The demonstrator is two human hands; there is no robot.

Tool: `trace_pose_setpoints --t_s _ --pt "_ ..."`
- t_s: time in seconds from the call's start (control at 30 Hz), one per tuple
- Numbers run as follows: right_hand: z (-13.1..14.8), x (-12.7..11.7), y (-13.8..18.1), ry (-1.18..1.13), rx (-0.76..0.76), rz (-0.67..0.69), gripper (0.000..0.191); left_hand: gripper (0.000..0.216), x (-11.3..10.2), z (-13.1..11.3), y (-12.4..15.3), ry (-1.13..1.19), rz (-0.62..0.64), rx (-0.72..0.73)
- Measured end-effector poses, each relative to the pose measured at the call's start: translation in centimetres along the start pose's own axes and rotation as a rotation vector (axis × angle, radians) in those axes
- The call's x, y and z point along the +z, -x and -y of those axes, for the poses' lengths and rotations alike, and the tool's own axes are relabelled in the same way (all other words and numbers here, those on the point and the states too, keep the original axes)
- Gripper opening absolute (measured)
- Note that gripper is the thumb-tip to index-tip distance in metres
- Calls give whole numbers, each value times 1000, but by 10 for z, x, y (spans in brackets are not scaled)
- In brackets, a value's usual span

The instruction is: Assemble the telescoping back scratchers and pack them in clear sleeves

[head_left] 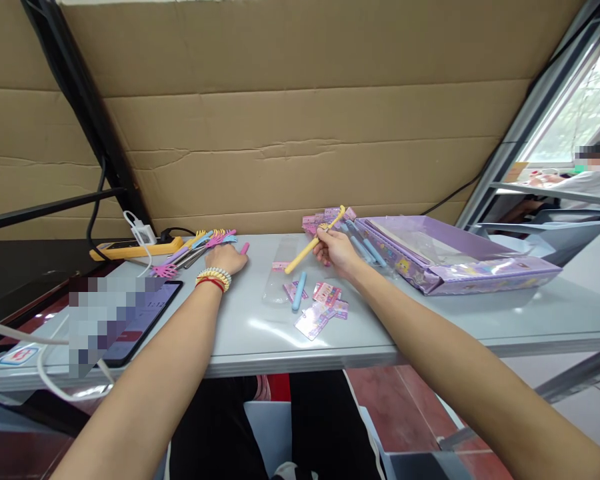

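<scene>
My right hand [336, 251] pinches a yellow back scratcher [307, 252], held slanting above the table with its bent tip pointing up and away. Over on the left, my left hand [225, 259] is closed round a pink back scratcher; its pink handle end [245, 249] sticks out past the fingers, which are mostly hidden. Beside that hand lies a pile of back scratchers [193, 252] with metal rods and pink, yellow and blue claws. Between my hands are a light blue handle [299, 291], a clear plastic sleeve [276, 287] and several printed cards [314, 320].
A purple box [485, 277] lined with clear plastic stands on the right, with blue sticks [373, 250] in clear wrap beside it. A phone or tablet [147, 320], white cables and a yellow-cased device [135, 248] occupy the left. Cardboard [310, 160] closes off the back. Another person sits far right.
</scene>
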State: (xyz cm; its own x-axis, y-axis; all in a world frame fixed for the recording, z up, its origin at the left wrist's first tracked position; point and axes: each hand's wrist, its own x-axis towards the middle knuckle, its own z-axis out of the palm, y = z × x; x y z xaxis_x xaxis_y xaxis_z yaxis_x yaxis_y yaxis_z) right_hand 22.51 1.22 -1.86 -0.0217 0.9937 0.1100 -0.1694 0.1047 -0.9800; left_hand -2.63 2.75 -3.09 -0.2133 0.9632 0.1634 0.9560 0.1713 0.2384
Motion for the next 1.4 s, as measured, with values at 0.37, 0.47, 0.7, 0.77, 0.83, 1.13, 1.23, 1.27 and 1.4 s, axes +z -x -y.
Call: trace_pose_setpoints --t_s 0.37,0.47,0.7,0.77,0.83,1.13,1.23,1.27,1.4 --pt "-1 -1 0 90 -54 -46 33 32 -5 -18 10 141 -15 367" --pt "0 -1 0 67 -49 -68 31 48 -8 -37 27 62 175 475" --pt "1 -3 -1 107 -58 -94 27 41 -11 -52 40 -60 294 324" --pt "1 -2 0 110 -60 -90 27 40 -9 -47 36 -14 300 308" --pt "2 0 2 106 -45 -82 29 40 -7 -44 32 46 292 315" --pt "5 -1 1 -36 -57 -160 31 27 -7 -48 36 350 -14 674" --pt "6 -7 -3 -140 -127 -244 40 18 -9 -47 38 425 29 715" --pt "7 -9 -4 -177 -138 -261 44 11 -10 -47 38 464 57 712" --pt "9 -17 -9 -289 -197 -297 51 37 -11 -43 37 542 148 615"
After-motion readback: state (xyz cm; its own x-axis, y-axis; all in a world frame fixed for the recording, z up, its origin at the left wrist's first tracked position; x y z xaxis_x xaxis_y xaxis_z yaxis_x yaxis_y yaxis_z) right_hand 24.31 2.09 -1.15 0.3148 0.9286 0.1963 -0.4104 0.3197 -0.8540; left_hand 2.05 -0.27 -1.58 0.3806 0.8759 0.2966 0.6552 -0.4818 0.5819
